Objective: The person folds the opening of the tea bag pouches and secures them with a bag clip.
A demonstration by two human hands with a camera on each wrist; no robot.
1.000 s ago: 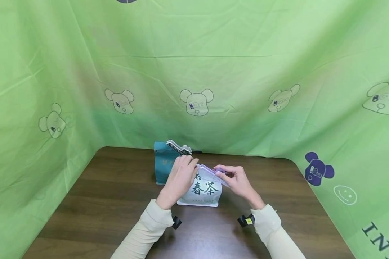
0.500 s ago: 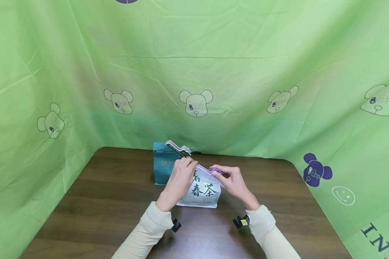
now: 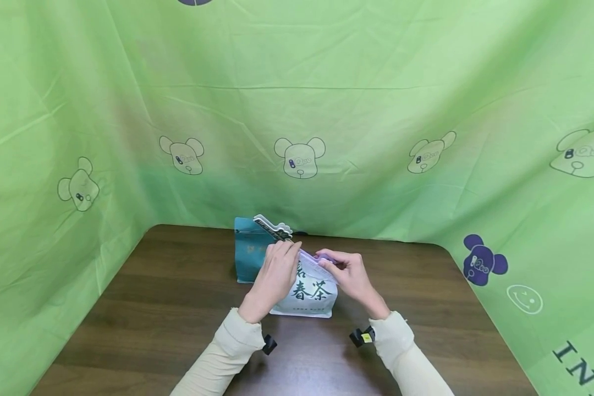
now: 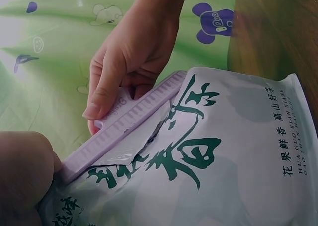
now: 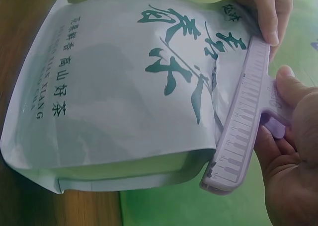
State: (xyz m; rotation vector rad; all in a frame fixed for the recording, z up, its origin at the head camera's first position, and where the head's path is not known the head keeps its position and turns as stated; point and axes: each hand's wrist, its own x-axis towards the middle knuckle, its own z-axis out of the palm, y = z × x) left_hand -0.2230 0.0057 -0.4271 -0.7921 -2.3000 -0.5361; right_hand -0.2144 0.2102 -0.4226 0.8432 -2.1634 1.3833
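A white tea bag point(image 3: 304, 307) with green characters stands on the table, its top folded over. A lilac clip point(image 5: 241, 119) with a piano-key pattern lies aslant along that fold, with bag foil showing beside it. My right hand point(image 3: 350, 276) pinches the clip's handles between thumb and fingers; the right wrist view shows the thumb on the upper handle. My left hand point(image 3: 276, 269) pinches the bag's top left corner, its thumb point(image 5: 268, 25) right at the clip's end. In the left wrist view the clip point(image 4: 124, 124) runs up to the bag's other top corner.
A teal pouch point(image 3: 249, 256) stands behind the white bag, to the left. A black-and-white clip point(image 3: 272, 226) with a keyboard pattern sits aslant at its top. The wooden table point(image 3: 178, 308) is surrounded by a green cloth backdrop point(image 3: 366, 203) at the back and sides.
My right hand and the lilac clip have moved a little left along the white bag's top, toward my left hand. The left hand stays at the corner; the teal pouch has not moved.
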